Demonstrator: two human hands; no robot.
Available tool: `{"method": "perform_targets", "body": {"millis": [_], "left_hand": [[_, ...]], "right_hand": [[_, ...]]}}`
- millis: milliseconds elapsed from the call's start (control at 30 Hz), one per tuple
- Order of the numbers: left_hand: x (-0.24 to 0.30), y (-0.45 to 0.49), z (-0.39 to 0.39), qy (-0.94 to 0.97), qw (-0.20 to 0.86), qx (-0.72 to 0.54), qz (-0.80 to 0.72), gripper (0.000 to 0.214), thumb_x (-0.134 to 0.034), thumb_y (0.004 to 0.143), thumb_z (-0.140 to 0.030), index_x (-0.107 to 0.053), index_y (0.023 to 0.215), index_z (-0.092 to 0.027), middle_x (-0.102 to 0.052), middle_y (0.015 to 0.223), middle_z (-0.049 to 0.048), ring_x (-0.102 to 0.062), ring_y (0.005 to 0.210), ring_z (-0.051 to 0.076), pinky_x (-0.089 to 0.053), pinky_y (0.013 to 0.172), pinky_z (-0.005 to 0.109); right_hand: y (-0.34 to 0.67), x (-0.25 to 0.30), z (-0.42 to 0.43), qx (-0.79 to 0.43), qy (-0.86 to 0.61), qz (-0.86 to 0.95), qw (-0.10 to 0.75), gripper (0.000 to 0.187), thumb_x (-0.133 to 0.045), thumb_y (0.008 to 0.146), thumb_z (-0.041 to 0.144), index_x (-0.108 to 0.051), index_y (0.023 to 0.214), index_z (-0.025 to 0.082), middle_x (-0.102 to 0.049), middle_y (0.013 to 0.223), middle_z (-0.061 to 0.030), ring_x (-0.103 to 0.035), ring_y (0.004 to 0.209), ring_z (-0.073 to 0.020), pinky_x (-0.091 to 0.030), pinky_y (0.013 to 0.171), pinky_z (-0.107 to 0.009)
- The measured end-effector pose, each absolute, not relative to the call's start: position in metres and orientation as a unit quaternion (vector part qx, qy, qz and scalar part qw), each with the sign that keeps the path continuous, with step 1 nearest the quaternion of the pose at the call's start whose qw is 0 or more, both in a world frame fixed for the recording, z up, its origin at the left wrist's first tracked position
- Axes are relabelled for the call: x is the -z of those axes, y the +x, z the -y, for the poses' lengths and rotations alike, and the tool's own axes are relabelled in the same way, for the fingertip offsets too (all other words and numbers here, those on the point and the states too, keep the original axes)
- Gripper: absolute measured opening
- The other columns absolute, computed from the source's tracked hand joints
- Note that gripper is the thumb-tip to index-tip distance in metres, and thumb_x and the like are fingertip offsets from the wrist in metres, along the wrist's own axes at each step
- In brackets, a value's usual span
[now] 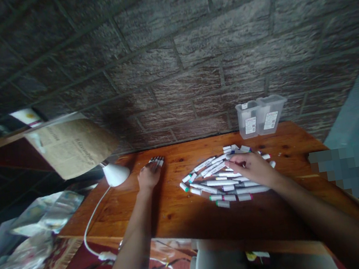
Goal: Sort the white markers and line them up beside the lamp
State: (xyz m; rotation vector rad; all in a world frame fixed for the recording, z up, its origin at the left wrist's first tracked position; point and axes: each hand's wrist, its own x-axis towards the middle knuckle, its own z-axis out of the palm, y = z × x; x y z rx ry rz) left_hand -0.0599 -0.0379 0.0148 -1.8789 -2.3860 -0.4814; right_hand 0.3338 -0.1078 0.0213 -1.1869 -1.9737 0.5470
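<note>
On the wooden desk, my left hand point(148, 176) is closed around a small row of markers point(159, 160), their dark tips pointing away from me. My right hand point(255, 169) reaches over a loose heap of white markers point(222, 182), thumb and fingers pinched on a marker point(220, 167) near the top. Loose marker caps point(222, 204) with coloured ends, some green and some pink, lie along the near and left edges of the heap. My right hand and wrist hide part of the heap's right side.
Two clear plastic containers point(248, 119) with white labels stand against the brick wall point(198, 82). To the left is a white lamp point(117, 174) with a newsprint-like shade point(76, 145). Its white cable point(87, 224) hangs over the desk's edge. Plastic bags point(47, 212) lie at far left.
</note>
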Motion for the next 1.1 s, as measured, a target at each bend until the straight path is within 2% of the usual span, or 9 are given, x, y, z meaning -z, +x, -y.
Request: {"method": "perform_targets", "body": {"millis": [200, 367, 567, 700, 833, 933, 1100], "left_hand": [[-0.016, -0.055, 0.038, -0.618, 0.034, 0.149, 0.771, 0.043, -0.051, 0.089, -0.046, -0.061, 0.125, -0.025, -0.065, 0.124, 0.0103, -0.063, 0.111, 0.029, -0.050, 0.091, 0.040], [-0.014, -0.055, 0.037, -0.642, 0.042, 0.193, 0.741, 0.042, -0.053, 0.089, -0.041, -0.061, 0.123, -0.017, -0.064, 0.124, 0.0138, -0.062, 0.111, 0.027, -0.049, 0.094, 0.037], [-0.009, -0.060, 0.033, -0.646, 0.044, 0.183, 0.739, 0.036, -0.053, 0.087, -0.041, -0.064, 0.115, -0.020, -0.067, 0.117, 0.0128, -0.064, 0.106, 0.027, -0.050, 0.090, 0.038], [-0.009, -0.059, 0.033, -0.650, 0.052, 0.189, 0.734, 0.036, -0.055, 0.086, -0.040, -0.064, 0.114, -0.019, -0.068, 0.116, 0.0143, -0.065, 0.103, 0.028, -0.051, 0.088, 0.040], [-0.012, -0.055, 0.035, -0.641, 0.069, 0.224, 0.731, 0.039, -0.054, 0.085, -0.040, -0.063, 0.115, -0.017, -0.068, 0.115, 0.0155, -0.065, 0.103, 0.028, -0.050, 0.089, 0.040], [-0.013, -0.048, 0.037, -0.640, 0.085, 0.268, 0.715, 0.040, -0.053, 0.085, -0.041, -0.065, 0.113, -0.014, -0.069, 0.109, 0.0159, -0.065, 0.101, 0.029, -0.050, 0.089, 0.039], [-0.016, -0.034, 0.040, -0.672, 0.101, 0.328, 0.656, 0.036, -0.049, 0.087, -0.040, -0.069, 0.104, -0.016, -0.071, 0.108, 0.0125, -0.064, 0.103, 0.028, -0.049, 0.093, 0.038]], "right_hand": [[0.336, -0.019, 0.104, -0.191, -0.455, 0.771, 0.402, 0.030, -0.052, 0.092, 0.039, -0.069, 0.074, 0.021, -0.066, 0.065, 0.0019, -0.057, 0.061, -0.0129, -0.039, 0.059, -0.025], [0.339, -0.017, 0.100, -0.162, -0.464, 0.771, 0.406, 0.015, -0.059, 0.088, 0.030, -0.071, 0.091, 0.022, -0.074, 0.092, -0.0010, -0.066, 0.084, -0.0169, -0.046, 0.077, -0.028], [0.333, -0.012, 0.101, -0.090, -0.452, 0.808, 0.366, 0.020, -0.063, 0.085, 0.026, -0.070, 0.103, 0.020, -0.070, 0.105, -0.0076, -0.062, 0.102, -0.0223, -0.046, 0.092, -0.035], [0.330, -0.011, 0.103, -0.083, -0.443, 0.829, 0.331, 0.021, -0.064, 0.085, 0.026, -0.070, 0.104, 0.020, -0.071, 0.104, -0.0076, -0.062, 0.102, -0.0227, -0.046, 0.093, -0.036], [0.333, -0.014, 0.103, -0.072, -0.448, 0.829, 0.328, 0.008, -0.066, 0.084, 0.026, -0.072, 0.087, 0.021, -0.072, 0.091, -0.0053, -0.063, 0.093, -0.0212, -0.046, 0.088, -0.034], [0.335, -0.015, 0.102, -0.075, -0.439, 0.839, 0.311, 0.012, -0.066, 0.085, 0.027, -0.072, 0.077, 0.021, -0.071, 0.083, -0.0038, -0.063, 0.088, -0.0201, -0.045, 0.086, -0.033], [0.333, -0.017, 0.104, -0.074, -0.435, 0.848, 0.294, 0.012, -0.070, 0.082, 0.032, -0.073, 0.087, 0.021, -0.072, 0.088, -0.0054, -0.063, 0.091, -0.0218, -0.045, 0.085, -0.034]]}}
